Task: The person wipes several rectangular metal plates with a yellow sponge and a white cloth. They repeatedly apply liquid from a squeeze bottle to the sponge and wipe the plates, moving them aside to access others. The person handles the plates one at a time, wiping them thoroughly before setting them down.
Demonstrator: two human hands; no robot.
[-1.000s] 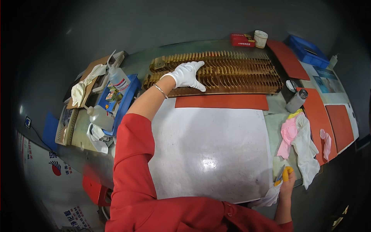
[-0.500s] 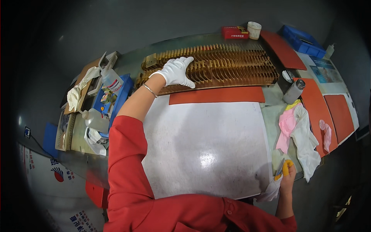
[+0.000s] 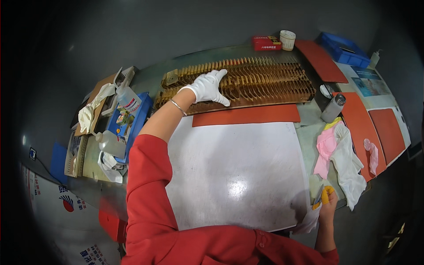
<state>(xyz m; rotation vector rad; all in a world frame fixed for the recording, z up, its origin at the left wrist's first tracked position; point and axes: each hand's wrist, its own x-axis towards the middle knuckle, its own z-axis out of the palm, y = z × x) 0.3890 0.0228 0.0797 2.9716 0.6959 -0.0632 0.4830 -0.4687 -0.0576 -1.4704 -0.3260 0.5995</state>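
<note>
My left hand (image 3: 206, 87), in a white glove, rests over the left part of a brown slotted rack (image 3: 260, 100). Its thumb and forefinger are spread wide with nothing seen between them; the other fingers are partly hidden. Many thin, curved pieces (image 3: 265, 79) stand in rows in the rack. At the lower right, my right hand (image 3: 327, 202) has yellow covers on some fingertips. It is closed around a white cloth (image 3: 308, 219) that hangs down, and a slim grey piece (image 3: 319, 194) sticks up beside the fingers; its kind cannot be made out.
A white sheet (image 3: 238, 163) covers the table front, below a red mat strip (image 3: 247, 115). Left: a blue tray (image 3: 143, 108) and plastic bottles (image 3: 111, 144). Right: a grey bottle (image 3: 333, 109), pink cloth (image 3: 326, 148) and white cloth (image 3: 346, 161). Behind: a red box (image 3: 266, 43) and white tub (image 3: 287, 40).
My left hand has shifted slightly right along the rack, its thumb and forefinger still apart. The view has tilted a little, so the table sits lower. My right hand keeps its grip.
</note>
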